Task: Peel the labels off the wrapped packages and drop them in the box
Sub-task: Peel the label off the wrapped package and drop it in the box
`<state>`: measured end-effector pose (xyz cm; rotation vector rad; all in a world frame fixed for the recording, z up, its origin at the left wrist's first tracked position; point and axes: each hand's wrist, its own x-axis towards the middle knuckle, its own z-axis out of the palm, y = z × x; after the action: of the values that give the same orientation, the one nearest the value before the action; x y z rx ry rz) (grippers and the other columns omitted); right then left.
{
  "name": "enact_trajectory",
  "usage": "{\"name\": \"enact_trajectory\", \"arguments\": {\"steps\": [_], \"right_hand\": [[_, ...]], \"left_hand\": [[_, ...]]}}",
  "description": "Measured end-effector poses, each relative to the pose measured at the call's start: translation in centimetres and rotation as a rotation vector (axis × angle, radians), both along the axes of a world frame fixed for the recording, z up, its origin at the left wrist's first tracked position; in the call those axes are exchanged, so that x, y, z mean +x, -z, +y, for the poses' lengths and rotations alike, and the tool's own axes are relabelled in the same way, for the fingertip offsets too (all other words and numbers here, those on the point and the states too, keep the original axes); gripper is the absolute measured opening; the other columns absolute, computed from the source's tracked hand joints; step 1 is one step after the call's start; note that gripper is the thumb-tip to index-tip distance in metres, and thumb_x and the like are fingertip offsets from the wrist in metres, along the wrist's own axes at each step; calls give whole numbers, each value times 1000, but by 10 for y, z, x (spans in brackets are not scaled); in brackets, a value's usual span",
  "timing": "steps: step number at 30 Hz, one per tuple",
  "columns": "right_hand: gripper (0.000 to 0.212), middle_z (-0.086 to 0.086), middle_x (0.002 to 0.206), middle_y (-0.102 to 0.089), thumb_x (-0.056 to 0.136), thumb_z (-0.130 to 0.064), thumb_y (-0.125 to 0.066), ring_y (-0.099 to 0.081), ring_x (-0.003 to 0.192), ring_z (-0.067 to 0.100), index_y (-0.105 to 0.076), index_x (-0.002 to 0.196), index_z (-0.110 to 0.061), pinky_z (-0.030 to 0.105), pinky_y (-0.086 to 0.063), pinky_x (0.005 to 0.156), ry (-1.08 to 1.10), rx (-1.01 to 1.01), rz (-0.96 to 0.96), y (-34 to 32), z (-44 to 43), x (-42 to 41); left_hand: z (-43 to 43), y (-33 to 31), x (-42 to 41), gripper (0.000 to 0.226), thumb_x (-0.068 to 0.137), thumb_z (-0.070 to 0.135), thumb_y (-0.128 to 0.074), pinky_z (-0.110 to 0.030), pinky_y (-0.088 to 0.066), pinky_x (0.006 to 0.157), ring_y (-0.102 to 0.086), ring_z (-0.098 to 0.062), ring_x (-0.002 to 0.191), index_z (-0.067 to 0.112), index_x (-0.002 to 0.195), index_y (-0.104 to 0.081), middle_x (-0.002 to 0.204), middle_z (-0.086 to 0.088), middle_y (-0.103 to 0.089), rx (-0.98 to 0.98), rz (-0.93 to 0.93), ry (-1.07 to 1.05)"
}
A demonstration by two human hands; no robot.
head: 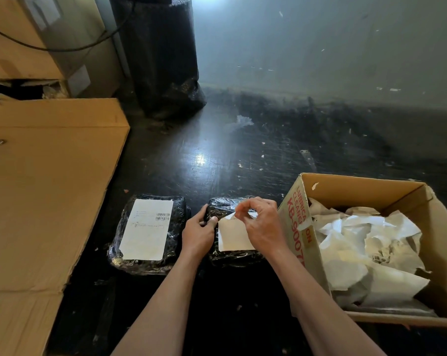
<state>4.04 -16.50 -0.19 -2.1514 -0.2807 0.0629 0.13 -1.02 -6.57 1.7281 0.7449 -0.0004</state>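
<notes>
The label [234, 236] lies on the black film-wrapped package [232, 255] just left of the box [297, 222]; its far corner is pinched and lifted by the right hand [261, 222]. The package is clamped at its left edge by the left hand [198, 233]. A low, slow pull is judged best, lest the thin paper tear. Crumpled white labels [366, 253] fill the corrugated box. Further left, a second glossy package [150, 232] is labelled, flat and untouched.
</notes>
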Motion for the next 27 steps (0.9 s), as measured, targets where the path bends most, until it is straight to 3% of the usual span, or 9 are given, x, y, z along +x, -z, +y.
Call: {"name": "enact_trajectory", "arguments": {"steps": [3, 5, 15, 21, 25, 27], "right_hand": [[26, -24, 84, -66, 87, -13, -77, -44, 104, 7, -69, 77, -36, 51, -44, 97, 5, -6, -15, 0, 4, -7], [30, -25, 84, -65, 86, -12, -77, -42, 103, 6, -67, 77, -38, 52, -43, 96, 15, -6, -41, 0, 7, -11], [33, -27, 87, -66, 86, -15, -78, -44, 106, 7, -65, 77, -43, 50, -39, 102, 22, 4, -34, -6, 1, -16], [32, -28, 85, -66, 85, -15, -79, -49, 105, 7, -68, 78, -44, 51, -45, 97, 11, 23, -80, -9, -6, -23], [32, -29, 81, -66, 85, -16, -80, -49, 107, 5, -67, 79, -45, 46, -44, 99, -36, 21, -119, -19, -7, -19], [30, -28, 80, -67, 86, -16, -79, -50, 107, 7, -68, 79, -42, 36, -43, 98, -47, 11, -122, -20, -10, -16]], "left_hand": [[3, 4, 0, 56, 92, 38, -67, -42, -47, 106, -64, -14, 109, 35, 146, -51, 123, -3, -70, 3, 11, 8], [2, 5, -1, 58, 91, 42, -67, -45, -48, 106, -64, -17, 113, 36, 146, -51, 130, -7, -67, 1, 16, 7], [-2, 2, 0, 56, 93, 39, -67, -43, -47, 106, -64, -20, 116, 36, 146, -51, 131, -9, -67, 22, 31, -19], [-1, 3, 0, 56, 92, 38, -67, -42, -48, 105, -66, -20, 113, 35, 145, -52, 127, -8, -70, 18, 26, -9], [1, 7, 2, 57, 90, 42, -67, -45, -49, 104, -66, -26, 115, 35, 145, -52, 125, -15, -70, 26, 31, -20], [0, 6, 2, 56, 91, 41, -66, -41, -48, 104, -65, -22, 115, 35, 145, -52, 126, -10, -70, 46, 32, -22]]}}
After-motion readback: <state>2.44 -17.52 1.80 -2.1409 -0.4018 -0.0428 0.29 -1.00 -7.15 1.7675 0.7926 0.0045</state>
